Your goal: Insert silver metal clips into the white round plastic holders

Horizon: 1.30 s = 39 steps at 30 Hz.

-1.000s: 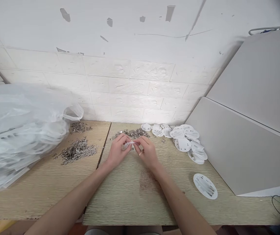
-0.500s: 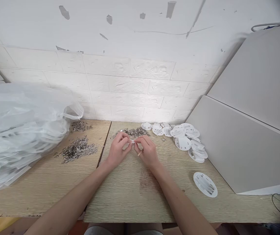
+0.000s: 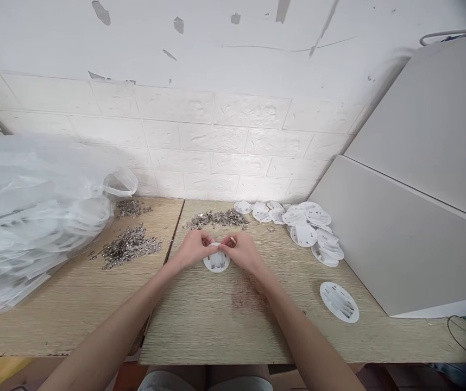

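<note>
Between my hands is a round white plastic disc [image 3: 217, 263] with slots and small metal pieces along its lower part, its face turned toward me. My left hand [image 3: 195, 248] grips its upper left edge, thumb on the face and fingers behind. At the upper right edge my right hand [image 3: 241, 250] pinches the same disc, the two thumbs nearly touching. Just beyond the hands lies a heap of small metal parts [image 3: 219, 218]. The fingertips behind the disc are partly hidden.
A large clear plastic bag [image 3: 33, 217] of white discs fills the left side. Two more metal-part heaps [image 3: 129, 247] lie beside it. Several finished-looking white discs [image 3: 303, 234] are piled at the back right, and a single disc [image 3: 339, 302] lies nearer. Grey panels [image 3: 412, 217] stand along the right.
The disc, seen edge-on before, is now tilted so its face shows. Both hands have come slightly nearer to me and turned, thumbs now on the face. The view shifted slightly.
</note>
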### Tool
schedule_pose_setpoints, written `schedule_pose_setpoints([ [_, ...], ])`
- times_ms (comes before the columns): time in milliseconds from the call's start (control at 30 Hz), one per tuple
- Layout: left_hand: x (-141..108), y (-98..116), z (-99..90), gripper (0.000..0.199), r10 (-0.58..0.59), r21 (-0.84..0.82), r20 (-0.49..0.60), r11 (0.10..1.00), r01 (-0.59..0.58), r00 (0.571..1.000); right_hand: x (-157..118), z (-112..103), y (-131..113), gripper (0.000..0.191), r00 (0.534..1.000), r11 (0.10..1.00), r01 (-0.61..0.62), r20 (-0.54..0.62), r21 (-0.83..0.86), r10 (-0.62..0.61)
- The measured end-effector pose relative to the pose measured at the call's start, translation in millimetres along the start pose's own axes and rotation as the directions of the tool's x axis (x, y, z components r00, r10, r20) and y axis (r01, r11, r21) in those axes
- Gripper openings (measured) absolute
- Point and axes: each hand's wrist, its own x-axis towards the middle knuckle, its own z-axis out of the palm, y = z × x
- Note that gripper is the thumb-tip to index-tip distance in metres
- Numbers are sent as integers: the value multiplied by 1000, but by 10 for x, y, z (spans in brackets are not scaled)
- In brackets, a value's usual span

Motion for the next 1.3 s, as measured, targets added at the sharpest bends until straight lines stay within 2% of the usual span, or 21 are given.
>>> schedule_pose_setpoints([
  [233, -38, -7, -36, 15, 24, -7, 166, 1000, -23, 986, -29, -86, -13, 10, 977, 984, -146, 172, 100, 127],
  [467, -38, -40, 2, 10, 52, 14, 164, 998, -55, 985, -20, -59, 36, 20, 968, 977, -188, 190, 103, 166],
  [633, -39, -8, 14, 8, 26, 47, 146, 998, -33, 989, -10, -52, 35, 23, 966, 979, -192, 188, 72, 176],
  [767, -42, 22, 17, 8, 1, 83, 166, 996, -15, 986, -27, -50, 0, 15, 969, 984, -175, 183, 27, 167],
  [933, -47, -6, 18, 3, 23, 148, 166, 988, -48, 986, -50, -38, -44, 15, 967, 985, -161, 193, -58, 169],
  [1100, -71, -7, 15, 9, 61, 238, 192, 965, -107, 979, -58, -43, -23, 15, 970, 990, -109, 206, -89, 126],
  [1300, -96, 61, 5, 8, 8, 323, 229, 943, -83, 973, -63, -52, 49, 15, 968, 996, -35, 243, -85, 55],
])
